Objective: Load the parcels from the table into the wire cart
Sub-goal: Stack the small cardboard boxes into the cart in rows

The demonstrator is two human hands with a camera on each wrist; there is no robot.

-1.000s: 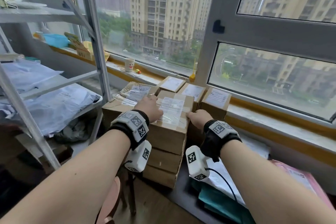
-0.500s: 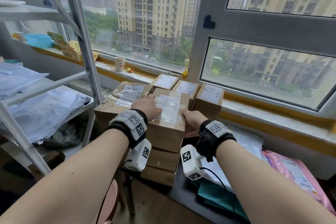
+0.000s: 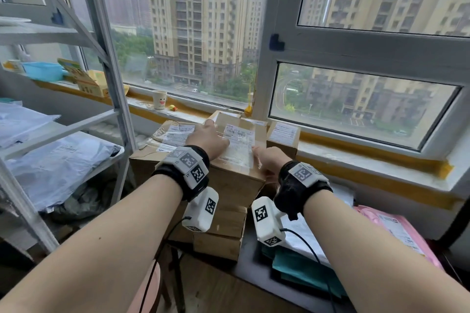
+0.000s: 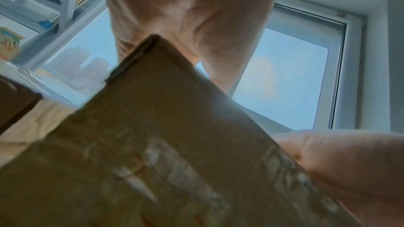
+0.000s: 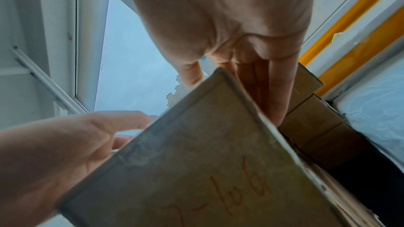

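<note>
Parcel (image 3: pixel 237 157) apparently between both hands' grip.

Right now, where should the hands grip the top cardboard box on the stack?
Take the top cardboard box by its two opposite side faces, left hand from the left, right hand from the right. It is too broad for one hand, and neighbouring parcels crowd its back.

Soft window daylight, wrist views blurred — edges warped
</note>
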